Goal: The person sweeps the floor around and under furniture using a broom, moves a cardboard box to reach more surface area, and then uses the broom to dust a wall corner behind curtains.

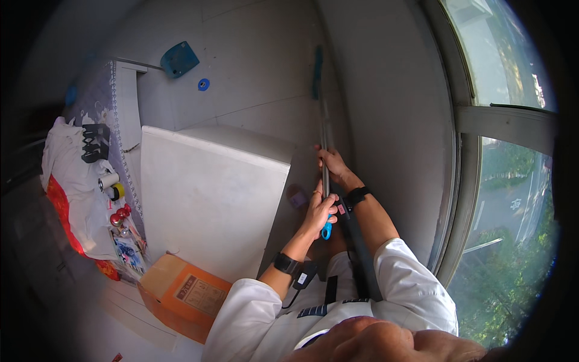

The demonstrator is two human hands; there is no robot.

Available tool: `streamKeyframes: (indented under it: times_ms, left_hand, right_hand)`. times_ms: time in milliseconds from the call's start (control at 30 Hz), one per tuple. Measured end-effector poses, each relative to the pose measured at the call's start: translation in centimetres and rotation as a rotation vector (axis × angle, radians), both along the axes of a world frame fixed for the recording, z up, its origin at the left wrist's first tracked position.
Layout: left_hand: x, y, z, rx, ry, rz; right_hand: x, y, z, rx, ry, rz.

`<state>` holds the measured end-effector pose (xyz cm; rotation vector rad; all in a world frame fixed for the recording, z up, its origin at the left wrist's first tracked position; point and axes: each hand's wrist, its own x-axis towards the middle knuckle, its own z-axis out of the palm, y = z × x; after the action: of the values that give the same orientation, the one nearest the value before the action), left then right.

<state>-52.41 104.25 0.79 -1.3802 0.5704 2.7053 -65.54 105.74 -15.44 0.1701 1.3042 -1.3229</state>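
Observation:
My left hand [320, 213] is closed around the lower end of a metal broom handle [324, 124], just above its blue grip end [326, 231]. Farther up the same pole, my right hand [333, 164] grips it. At the pole's far end a blue-green broom head [317, 72] rests on the tiled floor near the wall. A blue dustpan [180, 59] lies on the floor at the upper left, its pole running to the left. Close to the dustpan is a small round blue object [203, 84].
Left of my hands stands a white cabinet or table [212, 194], beside an orange cardboard box [190, 294]. A cloth-covered surface farther left holds bags, a tape roll [118, 192] and other items. A wall and a window [511, 181] run along the right.

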Motion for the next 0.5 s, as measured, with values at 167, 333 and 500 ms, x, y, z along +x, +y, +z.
streamKeyframes:
  times_ms: [167, 333, 500]
  left_hand:
    - [2.8, 0.7, 2.9, 0.264, 0.061, -0.005]
    - [3.2, 0.7, 1.4, 0.375, -0.011, 0.037]
    - [1.2, -2.7, -2.7, 0.325, 0.038, 0.168]
  right_hand:
    - [2.4, 5.2, 4.0, 0.264, 0.062, 0.138]
    - [5.0, 6.6, 1.6, 0.379, -0.051, 0.14]
    - [2.0, 2.1, -3.1, 0.303, -0.046, 0.127]
